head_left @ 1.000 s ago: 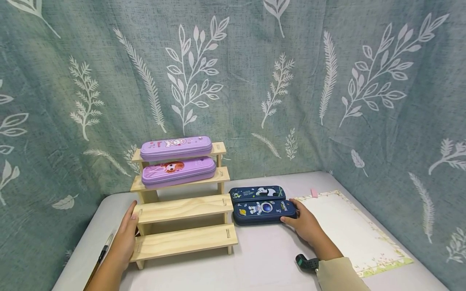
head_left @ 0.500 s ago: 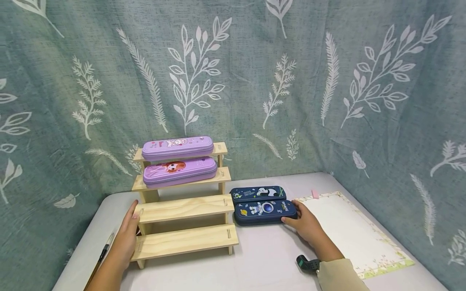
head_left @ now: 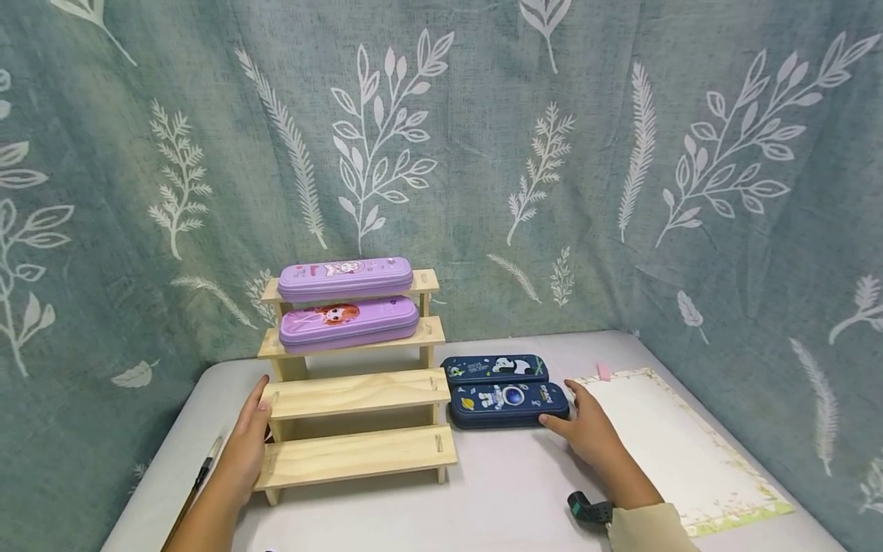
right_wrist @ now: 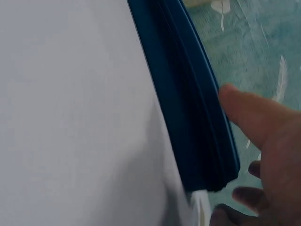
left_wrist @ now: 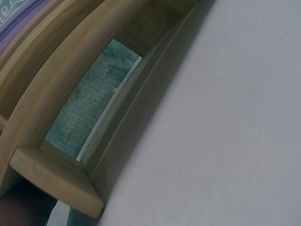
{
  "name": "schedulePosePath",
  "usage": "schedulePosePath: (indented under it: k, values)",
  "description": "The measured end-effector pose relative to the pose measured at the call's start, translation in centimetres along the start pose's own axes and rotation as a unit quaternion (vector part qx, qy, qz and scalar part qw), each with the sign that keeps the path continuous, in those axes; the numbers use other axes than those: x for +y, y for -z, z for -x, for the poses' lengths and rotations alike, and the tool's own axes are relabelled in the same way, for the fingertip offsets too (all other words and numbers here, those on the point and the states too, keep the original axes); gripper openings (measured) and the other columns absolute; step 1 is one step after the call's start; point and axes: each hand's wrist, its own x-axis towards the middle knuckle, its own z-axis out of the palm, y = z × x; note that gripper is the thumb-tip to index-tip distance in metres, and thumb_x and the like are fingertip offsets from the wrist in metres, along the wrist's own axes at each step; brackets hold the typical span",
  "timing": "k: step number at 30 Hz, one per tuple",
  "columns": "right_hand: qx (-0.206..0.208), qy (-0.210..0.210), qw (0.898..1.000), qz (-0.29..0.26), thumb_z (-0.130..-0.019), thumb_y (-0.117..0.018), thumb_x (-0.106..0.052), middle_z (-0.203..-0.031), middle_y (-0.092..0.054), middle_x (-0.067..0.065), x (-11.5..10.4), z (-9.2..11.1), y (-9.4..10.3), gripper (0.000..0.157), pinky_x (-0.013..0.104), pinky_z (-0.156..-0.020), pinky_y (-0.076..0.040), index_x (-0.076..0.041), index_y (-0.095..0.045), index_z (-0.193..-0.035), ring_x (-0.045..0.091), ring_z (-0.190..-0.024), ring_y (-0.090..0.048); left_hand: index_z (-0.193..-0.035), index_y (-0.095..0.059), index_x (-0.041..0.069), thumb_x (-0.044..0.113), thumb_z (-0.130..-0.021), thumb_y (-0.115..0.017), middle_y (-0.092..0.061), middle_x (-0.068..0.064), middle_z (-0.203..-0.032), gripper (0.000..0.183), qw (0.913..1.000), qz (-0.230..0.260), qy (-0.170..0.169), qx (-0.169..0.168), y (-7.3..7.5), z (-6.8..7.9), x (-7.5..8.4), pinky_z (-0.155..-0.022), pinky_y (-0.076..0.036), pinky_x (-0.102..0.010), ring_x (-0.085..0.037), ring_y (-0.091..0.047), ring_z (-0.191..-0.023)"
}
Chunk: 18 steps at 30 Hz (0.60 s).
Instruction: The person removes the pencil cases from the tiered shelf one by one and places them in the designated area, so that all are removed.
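A four-step wooden rack (head_left: 359,394) stands on the left. My left hand (head_left: 244,448) rests along its left side, fingers extended. On its two upper steps lie a light purple pencil case (head_left: 345,280) and a purple one with a red-haired girl (head_left: 352,322). Right of the rack, a navy astronaut pencil case (head_left: 507,406) lies in front of a navy panda pencil case (head_left: 493,369). My right hand (head_left: 586,425) is at the astronaut case's right end. Its thumb (right_wrist: 249,106) touches the case's edge in the right wrist view, while the other fingers are spread off it.
A paintbrush (head_left: 196,487) lies left of my left arm. On the right is a floral-bordered sheet (head_left: 672,441) with a pink tab (head_left: 603,372) at its top edge. A green patterned curtain (head_left: 469,153) hangs behind the white table (head_left: 497,491).
My right hand's fingers have loosened and moved slightly away from the astronaut pencil case's end. The left hand stays at the rack. The head view has shifted a little.
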Motion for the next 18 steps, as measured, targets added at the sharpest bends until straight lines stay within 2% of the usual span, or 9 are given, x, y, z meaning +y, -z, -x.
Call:
schedulePosePath:
  k: [3,8,12,18]
  values:
    - [0.018,0.017,0.999,0.048,-0.091,-0.081,-0.045,-0.163,-0.03,0.035,-1.3,0.1,0.0,0.102,0.069,-0.121,-0.028,0.0,-0.025,-0.164,0.055,-0.151,-0.028,-0.168,0.006,0.039,0.055,-0.112,-0.018,0.012,-0.007,-0.176,0.064,1.0,0.001,0.001,-0.002,0.0,-0.1,0.0,-0.125,0.004,-0.071,-0.041,0.012,-0.161]
    - [0.025,0.068,0.995,0.068,-0.09,-0.084,-0.036,-0.164,-0.03,0.031,-4.2,0.7,-0.6,0.098,0.067,-0.123,-0.026,0.0,-0.028,-0.162,0.051,-0.152,-0.028,-0.168,0.005,0.041,0.057,-0.111,-0.019,0.012,-0.006,-0.176,0.064,1.0,-0.003,0.001,-0.003,0.0,-0.3,-0.2,-0.124,0.004,-0.072,-0.042,0.012,-0.161]
    - [0.02,0.116,0.99,0.077,-0.088,-0.087,-0.033,-0.165,-0.032,0.027,-6.8,1.0,-1.6,0.097,0.066,-0.123,-0.028,-0.003,-0.032,-0.162,0.048,-0.153,-0.03,-0.169,0.004,0.04,0.057,-0.111,-0.02,0.01,-0.007,-0.177,0.064,1.0,0.0,-0.003,0.001,0.2,-0.3,-0.3,-0.125,0.004,-0.072,-0.042,0.011,-0.161]
    - [-0.005,0.135,0.988,0.079,-0.086,-0.089,-0.037,-0.166,-0.034,0.019,-10.7,1.9,-3.4,0.095,0.065,-0.119,-0.037,-0.012,-0.036,-0.162,0.043,-0.153,-0.035,-0.169,0.004,0.039,0.054,-0.112,-0.02,0.01,-0.008,-0.177,0.063,1.0,0.005,-0.006,-0.004,0.2,-0.2,-0.3,-0.125,0.003,-0.072,-0.042,0.011,-0.161]
